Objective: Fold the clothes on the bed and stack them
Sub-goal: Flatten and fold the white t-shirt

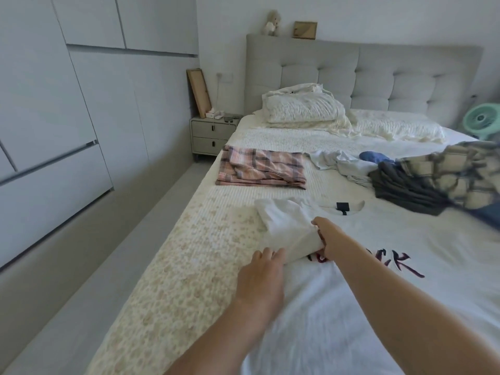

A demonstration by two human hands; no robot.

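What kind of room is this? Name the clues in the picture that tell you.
A home bedroom, most likely. A bed with a padded grey headboard fills the view, a nightstand with two drawers stands beside it, and pale built-in wardrobe doors line the left wall.

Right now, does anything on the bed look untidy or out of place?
Yes. Unfolded clothes lie in a crumpled heap at the right side, unlike the folded pink plaid garment. The white T-shirt is only half folded, its sleeve held by the right hand.
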